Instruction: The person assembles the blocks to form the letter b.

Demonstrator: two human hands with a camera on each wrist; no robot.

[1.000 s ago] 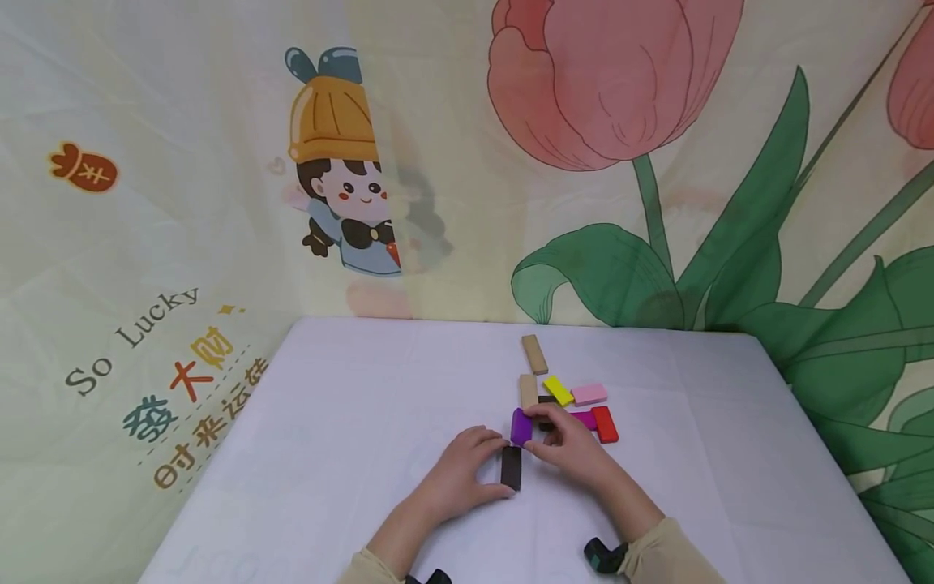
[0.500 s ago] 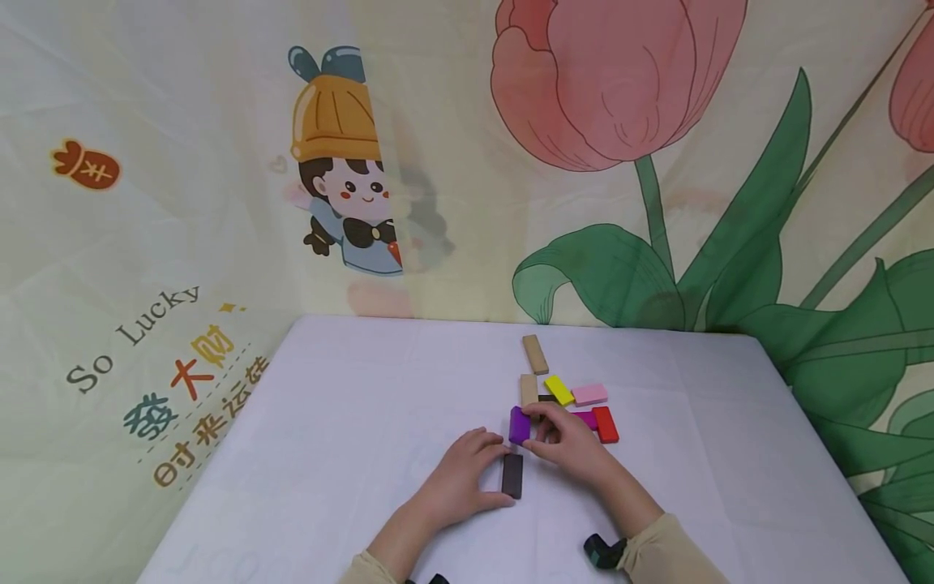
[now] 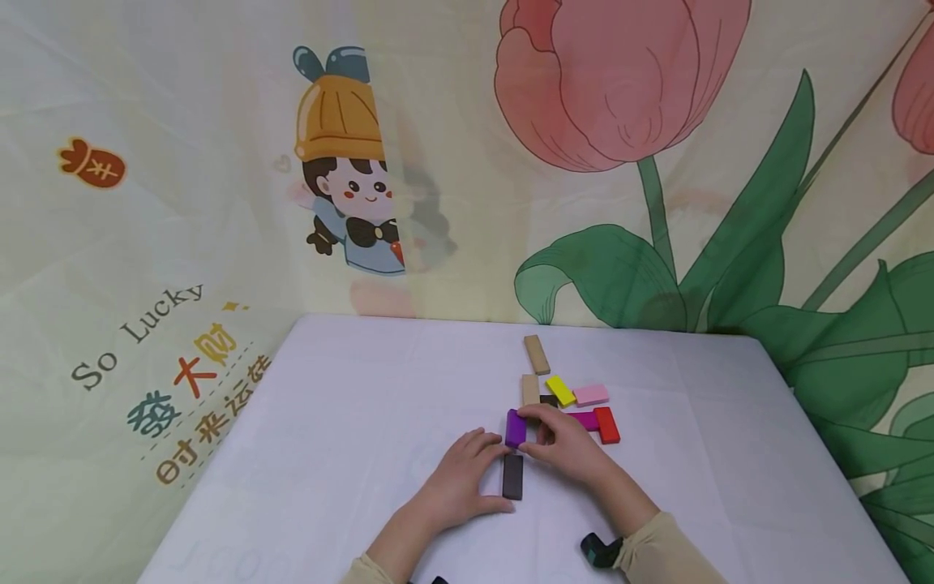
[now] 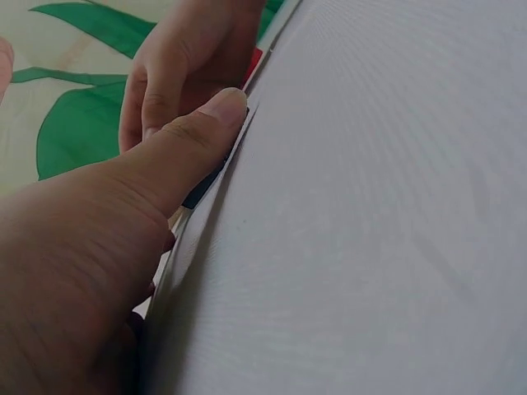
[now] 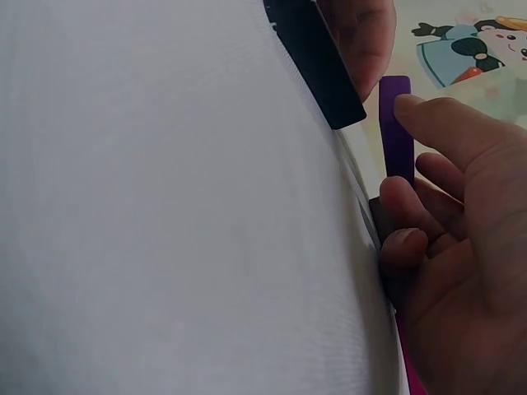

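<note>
My right hand [image 3: 565, 444] pinches a purple block [image 3: 516, 427] between thumb and forefinger and holds it up on its edge on the white table [image 3: 350, 405]. The right wrist view shows the forefinger tip on the purple block [image 5: 397, 123]. Just in front of it a black block [image 3: 512, 476] lies flat. My left hand [image 3: 460, 478] rests on the table beside the black block, fingers spread loosely, and its thumb [image 4: 193, 148] touches the block's left edge. Behind my right hand lie a magenta block [image 3: 586, 419] and a red block [image 3: 607, 425].
Further back lie two tan blocks [image 3: 536, 354] [image 3: 529, 389], a yellow block [image 3: 560, 390], a pink block [image 3: 591, 395] and a small dark block [image 3: 549, 400]. A printed cloth wall [image 3: 620, 162] stands at the table's far edge.
The black block has slid a little towards me and lies apart from the purple block. My right hand has shifted the purple block slightly left.
</note>
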